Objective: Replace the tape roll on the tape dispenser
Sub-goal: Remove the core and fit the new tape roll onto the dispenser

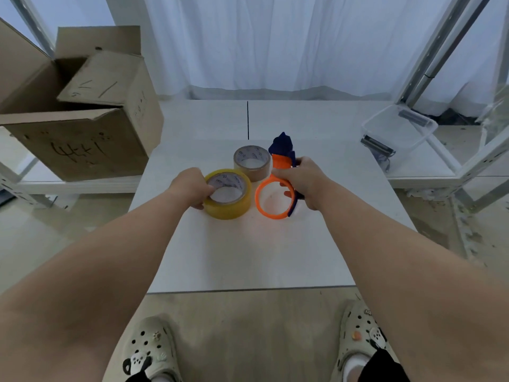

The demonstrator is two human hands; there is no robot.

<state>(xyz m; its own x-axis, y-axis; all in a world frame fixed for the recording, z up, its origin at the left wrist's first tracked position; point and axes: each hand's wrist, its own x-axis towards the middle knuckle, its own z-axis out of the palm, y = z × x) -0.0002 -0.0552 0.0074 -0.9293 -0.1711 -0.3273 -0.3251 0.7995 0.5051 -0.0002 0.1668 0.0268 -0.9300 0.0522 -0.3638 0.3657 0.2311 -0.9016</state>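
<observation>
Left hand (192,188) gripping yellow tape roll (228,211) on table (248,257) | right hand (304,183) holding orange dispenser (280,163), ring looks empty | brown roll (254,174) just behind | halfway imo, new roll not mounted yet

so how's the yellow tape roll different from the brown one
The yellow tape roll is translucent yellow; the brown tape roll is opaque tan. The left hand grips the yellow roll; no hand holds the brown one. The yellow one lies nearer the person, the brown one behind it. Both sit hole-up on the white table.
</observation>
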